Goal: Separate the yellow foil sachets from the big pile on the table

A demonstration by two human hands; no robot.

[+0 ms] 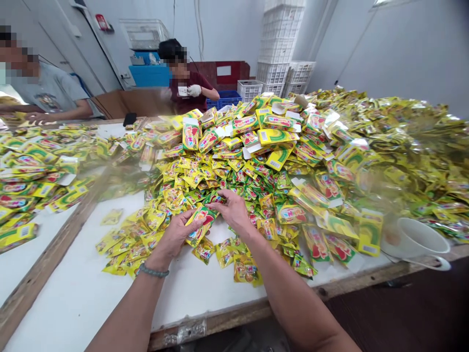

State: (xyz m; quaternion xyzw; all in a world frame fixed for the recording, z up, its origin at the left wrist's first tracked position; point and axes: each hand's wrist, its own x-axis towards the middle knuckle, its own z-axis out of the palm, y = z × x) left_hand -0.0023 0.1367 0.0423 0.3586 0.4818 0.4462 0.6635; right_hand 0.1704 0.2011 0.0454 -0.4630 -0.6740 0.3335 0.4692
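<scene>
My left hand (178, 232) is closed around a small yellow, green and red candy box (201, 226), tilted over the white table. Close against its upper end, my right hand (234, 211) pinches a small green candy packet (213, 197) between thumb and fingers. The fingers partly hide both the packet and that end of the box. Just beyond my hands lies a heap of small green and yellow candy packets (252, 183). More yellow packets (146, 227) are spread left of my left hand, and a few lie below the box.
Candy boxes (278, 137) are piled behind the packets, with a large packet mound (403, 142) at right. A white plastic scoop (421, 242) stands near the table's wooden edge (216, 322). Two people (188, 93) work across the table. White crates (280, 39) are stacked behind.
</scene>
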